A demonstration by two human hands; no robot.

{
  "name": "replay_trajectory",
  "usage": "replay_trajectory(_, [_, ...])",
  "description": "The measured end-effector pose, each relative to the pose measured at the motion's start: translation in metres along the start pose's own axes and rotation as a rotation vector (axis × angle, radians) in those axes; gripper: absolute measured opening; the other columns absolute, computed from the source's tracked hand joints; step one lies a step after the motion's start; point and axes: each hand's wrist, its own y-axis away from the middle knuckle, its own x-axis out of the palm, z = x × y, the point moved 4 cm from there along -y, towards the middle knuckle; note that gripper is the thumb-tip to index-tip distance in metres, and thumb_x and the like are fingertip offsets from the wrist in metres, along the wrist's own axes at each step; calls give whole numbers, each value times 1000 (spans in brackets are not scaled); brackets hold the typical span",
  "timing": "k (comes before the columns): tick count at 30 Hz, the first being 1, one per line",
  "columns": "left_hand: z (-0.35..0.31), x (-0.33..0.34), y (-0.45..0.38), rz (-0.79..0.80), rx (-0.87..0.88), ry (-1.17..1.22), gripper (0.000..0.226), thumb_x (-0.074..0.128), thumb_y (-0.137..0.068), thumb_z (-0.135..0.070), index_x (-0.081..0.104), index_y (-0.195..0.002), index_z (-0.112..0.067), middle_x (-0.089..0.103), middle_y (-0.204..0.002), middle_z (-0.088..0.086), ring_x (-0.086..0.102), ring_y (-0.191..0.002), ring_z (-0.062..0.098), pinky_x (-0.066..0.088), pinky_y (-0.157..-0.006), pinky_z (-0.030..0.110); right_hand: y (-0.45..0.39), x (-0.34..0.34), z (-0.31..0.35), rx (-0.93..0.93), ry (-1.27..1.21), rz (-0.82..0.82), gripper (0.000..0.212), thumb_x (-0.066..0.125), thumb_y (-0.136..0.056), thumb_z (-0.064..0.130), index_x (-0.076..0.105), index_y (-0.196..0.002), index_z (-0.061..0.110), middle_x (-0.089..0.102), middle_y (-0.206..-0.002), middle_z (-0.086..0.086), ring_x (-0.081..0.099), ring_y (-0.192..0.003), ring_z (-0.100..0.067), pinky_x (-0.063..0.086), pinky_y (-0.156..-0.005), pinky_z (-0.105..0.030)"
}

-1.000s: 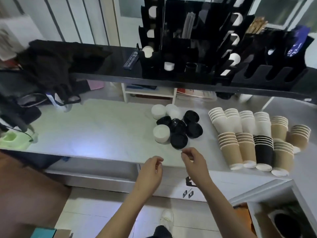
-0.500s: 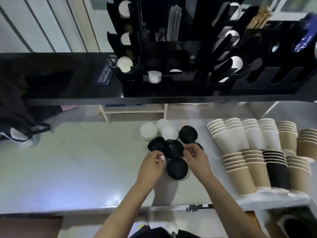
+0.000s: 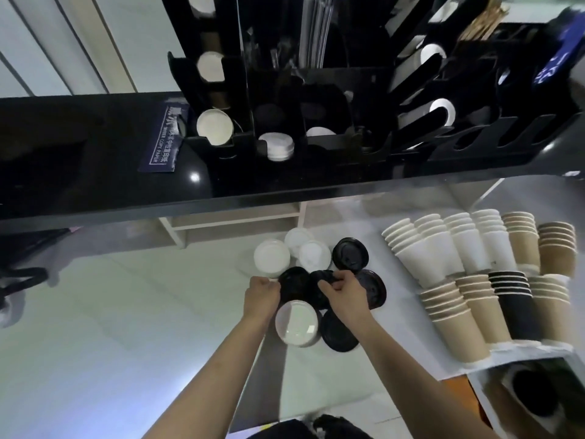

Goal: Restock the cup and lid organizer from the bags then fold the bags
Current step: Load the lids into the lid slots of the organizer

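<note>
Black plastic lids [image 3: 349, 254] lie in a loose cluster on the pale table [image 3: 110, 312], mixed with white lids [image 3: 271, 257] — five black discs show, though hands cover part of the pile, and four white ones. All are round, so none has a long axis. Most lie flat with their domed tops facing up; the nearest white lid [image 3: 297, 324] lies with its hollow side up. The left hand [image 3: 261, 293] has its fingers curled on the edge of one black lid [image 3: 292, 282]; the right hand [image 3: 343, 293] pinches another black lid [image 3: 323, 277] just beside it at the middle of the pile.

To the right stand nested cup stacks, rims towards the far side — four white stacks [image 3: 449, 245], six brown ones [image 3: 459, 318] and one black stack [image 3: 514, 305].

Above, on a dark shelf [image 3: 95, 172], the black organizer [image 3: 348, 122] holds a few white lids [image 3: 277, 147] and cups in its slots. A blue paper packet [image 3: 163, 141] lies beside it.
</note>
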Motion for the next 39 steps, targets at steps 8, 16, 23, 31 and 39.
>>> replay_trajectory(8, [17,21,-42,72,-19,-14,63,75,-74,-35,55,-125,-4,67,-116,19,69,-99,32,55,-74,34,-11,12,-1,86,-110,37,33,77,-85,26,67,-115,16,74,-95,3,74,-89,-19,63,-84,-44])
replay_trajectory(16, [-8,10,8,145,-59,138,9,67,-91,0,73,-92,7,73,-73,15,67,-53,17,52,-47,23,-6,-2,9,15,-254,118,21,76,-90,14,68,-109,19,77,-99,-2,76,-92,-20,63,-88,-45])
replay_trajectory(23, [-26,-16,31,-82,124,287,28,67,-81,-22,69,-91,4,66,-73,11,60,-65,23,48,-62,32,4,-31,45,-186,-350,126,23,75,-93,14,70,-105,32,79,-97,9,74,-94,-4,58,-86,-24])
replay_trajectory(31, [-66,-23,63,-324,509,122,18,73,-92,-20,62,-107,-20,67,-95,-3,66,-86,12,52,-73,27,22,-29,90,-387,-377,130,7,78,-92,14,76,-92,21,78,-89,4,75,-87,-12,60,-81,-29])
replay_trajectory(39, [-83,-12,71,-22,609,185,40,87,-81,-33,52,-99,-25,60,-136,-14,61,-116,-2,54,-95,33,20,-35,104,-423,-410,224,9,72,-98,19,79,-93,18,79,-90,-3,75,-90,-24,60,-89,-50])
